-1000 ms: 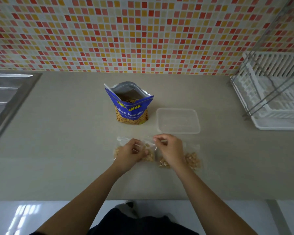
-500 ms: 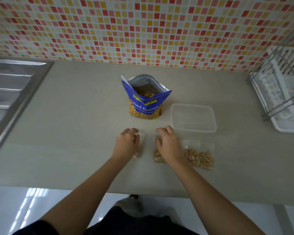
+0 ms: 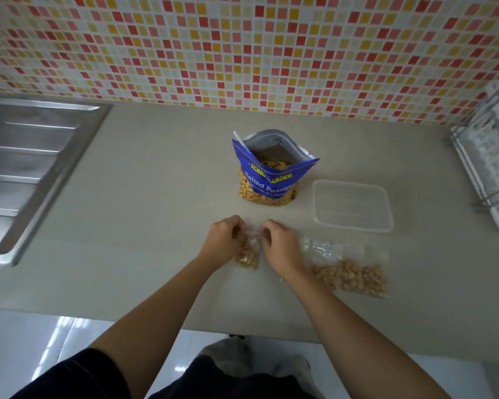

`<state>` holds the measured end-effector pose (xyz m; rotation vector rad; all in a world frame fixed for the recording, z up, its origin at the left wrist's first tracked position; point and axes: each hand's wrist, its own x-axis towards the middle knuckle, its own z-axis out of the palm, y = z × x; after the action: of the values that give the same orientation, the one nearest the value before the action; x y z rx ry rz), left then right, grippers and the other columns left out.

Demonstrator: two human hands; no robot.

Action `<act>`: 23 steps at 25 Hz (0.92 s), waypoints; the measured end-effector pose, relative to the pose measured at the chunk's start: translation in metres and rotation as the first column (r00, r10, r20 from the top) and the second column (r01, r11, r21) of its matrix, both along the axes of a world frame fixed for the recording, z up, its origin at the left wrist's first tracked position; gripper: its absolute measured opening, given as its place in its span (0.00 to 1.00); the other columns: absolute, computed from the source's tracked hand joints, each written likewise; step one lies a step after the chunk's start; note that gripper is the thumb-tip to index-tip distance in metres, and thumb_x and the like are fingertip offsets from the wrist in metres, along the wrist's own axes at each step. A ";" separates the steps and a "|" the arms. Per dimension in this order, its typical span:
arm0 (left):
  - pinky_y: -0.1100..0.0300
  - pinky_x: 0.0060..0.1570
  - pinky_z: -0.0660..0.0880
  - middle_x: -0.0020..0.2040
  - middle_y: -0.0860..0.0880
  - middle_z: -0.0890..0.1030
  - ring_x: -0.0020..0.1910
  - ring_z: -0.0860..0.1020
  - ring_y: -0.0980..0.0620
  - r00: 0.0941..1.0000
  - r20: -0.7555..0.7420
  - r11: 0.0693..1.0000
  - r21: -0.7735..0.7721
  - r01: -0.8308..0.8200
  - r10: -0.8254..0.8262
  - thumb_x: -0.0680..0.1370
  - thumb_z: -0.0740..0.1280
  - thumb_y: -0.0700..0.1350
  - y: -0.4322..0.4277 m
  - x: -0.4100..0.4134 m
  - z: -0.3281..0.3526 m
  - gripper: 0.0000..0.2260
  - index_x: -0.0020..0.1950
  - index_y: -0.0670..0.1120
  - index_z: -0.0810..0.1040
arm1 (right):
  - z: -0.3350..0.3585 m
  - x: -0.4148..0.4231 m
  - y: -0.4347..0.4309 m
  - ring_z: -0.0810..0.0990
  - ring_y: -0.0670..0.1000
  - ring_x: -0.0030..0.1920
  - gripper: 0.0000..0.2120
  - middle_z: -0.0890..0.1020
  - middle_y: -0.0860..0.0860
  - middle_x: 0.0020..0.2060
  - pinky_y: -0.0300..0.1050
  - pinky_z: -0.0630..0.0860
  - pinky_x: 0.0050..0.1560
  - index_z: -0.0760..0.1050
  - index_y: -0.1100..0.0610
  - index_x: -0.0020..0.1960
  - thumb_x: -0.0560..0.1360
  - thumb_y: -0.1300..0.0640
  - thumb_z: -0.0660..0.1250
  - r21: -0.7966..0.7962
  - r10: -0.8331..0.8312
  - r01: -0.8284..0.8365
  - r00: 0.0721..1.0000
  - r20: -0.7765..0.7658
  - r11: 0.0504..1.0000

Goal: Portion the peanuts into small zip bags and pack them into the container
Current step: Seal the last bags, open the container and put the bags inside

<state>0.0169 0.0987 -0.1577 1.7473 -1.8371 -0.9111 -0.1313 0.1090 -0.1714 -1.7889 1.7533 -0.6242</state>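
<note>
While its lower end rests on or just above the table (which of the two cannot be told), a small zip bag of peanuts is pinched at its top edge from both sides; the left corner is gripped by the curled fingers of the left hand, the right corner by those of the right hand. Beyond the hands, near the tiled wall, the blue peanut pouch is stood upright with its mouth open; the clear container is set just to its right, apart from it. Filled zip bags are laid flat beside the right wrist, between the container and the table's near edge, which is crossed by both forearms. A wide stretch of table surface is seen from the left hand to the sink rim; the right end is bounded by a dish rack.
</note>
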 end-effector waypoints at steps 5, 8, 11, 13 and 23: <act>0.64 0.43 0.78 0.39 0.45 0.82 0.34 0.80 0.57 0.883 -0.454 0.977 0.211 -0.025 0.121 0.72 0.71 0.35 0.002 0.009 0.030 0.07 0.46 0.46 0.78 | 0.022 -0.010 0.010 0.81 0.40 0.38 0.03 0.83 0.53 0.41 0.32 0.75 0.44 0.78 0.55 0.45 0.73 0.62 0.69 0.199 -0.279 0.196 0.728 0.627 0.960; 0.61 0.40 0.80 0.40 0.47 0.82 0.37 0.80 0.57 0.877 -0.479 0.979 0.198 0.054 0.048 0.72 0.70 0.37 -0.002 0.002 0.052 0.06 0.47 0.46 0.80 | 0.036 -0.014 0.014 0.83 0.47 0.41 0.06 0.84 0.48 0.38 0.40 0.78 0.48 0.80 0.50 0.42 0.72 0.61 0.70 0.191 -0.291 0.223 0.643 0.708 0.956; 0.65 0.36 0.78 0.37 0.50 0.80 0.35 0.76 0.62 0.943 -0.319 0.993 0.036 0.115 -0.098 0.73 0.70 0.41 -0.005 -0.008 0.065 0.02 0.45 0.45 0.81 | 0.047 -0.015 0.014 0.83 0.46 0.39 0.06 0.85 0.46 0.35 0.36 0.77 0.44 0.81 0.49 0.40 0.72 0.60 0.70 0.135 -0.242 0.210 0.665 0.706 0.968; 0.72 0.39 0.74 0.36 0.54 0.80 0.35 0.76 0.65 0.969 -0.177 0.984 -0.080 0.162 -0.174 0.73 0.70 0.42 -0.008 -0.013 0.068 0.02 0.44 0.45 0.81 | 0.053 -0.017 0.013 0.82 0.42 0.36 0.04 0.84 0.46 0.36 0.33 0.75 0.41 0.82 0.52 0.42 0.72 0.60 0.70 0.077 -0.206 0.208 0.721 0.661 0.975; 0.55 0.44 0.74 0.38 0.52 0.78 0.39 0.76 0.52 0.968 0.046 0.949 -0.189 0.253 -0.248 0.74 0.69 0.45 -0.009 -0.013 0.063 0.04 0.42 0.45 0.79 | 0.053 -0.020 0.018 0.80 0.46 0.35 0.02 0.82 0.49 0.33 0.38 0.75 0.39 0.81 0.58 0.42 0.72 0.60 0.70 -0.089 -0.277 0.358 0.836 0.473 0.930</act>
<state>0.0039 0.0894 -0.0943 1.4346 -2.1194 -0.7763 -0.1508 0.1266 -0.1185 -1.3070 1.7063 -1.2615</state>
